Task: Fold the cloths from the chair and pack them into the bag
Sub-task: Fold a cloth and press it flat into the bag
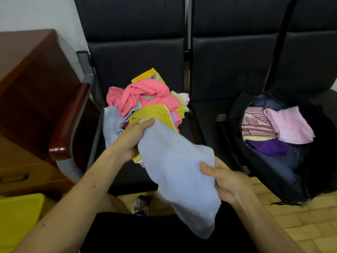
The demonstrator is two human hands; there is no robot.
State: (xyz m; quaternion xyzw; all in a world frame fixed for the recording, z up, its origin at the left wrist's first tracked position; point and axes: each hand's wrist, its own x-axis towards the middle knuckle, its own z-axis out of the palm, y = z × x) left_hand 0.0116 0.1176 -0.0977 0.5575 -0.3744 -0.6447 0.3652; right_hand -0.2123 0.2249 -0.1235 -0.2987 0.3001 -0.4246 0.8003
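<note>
A light blue cloth (175, 172) hangs between my hands in front of the chair seat. My left hand (132, 137) grips its upper edge near the pile. My right hand (228, 179) pinches its right edge lower down. A heap of loose cloths (145, 99), pink, yellow and pale blue, lies on the dark chair seat (133, 174). The open dark bag (273, 172) stands on the neighbouring seat at the right, holding folded cloths: a patterned red-and-white one (255, 121), a pale pink one (290, 125) and a purple one (269, 147).
A wooden armrest (71, 121) and a brown cabinet (27, 79) stand left of the chair. A yellow object (18, 220) sits at the bottom left. My shoe (140, 205) rests on the tiled floor (300, 225) below the seats.
</note>
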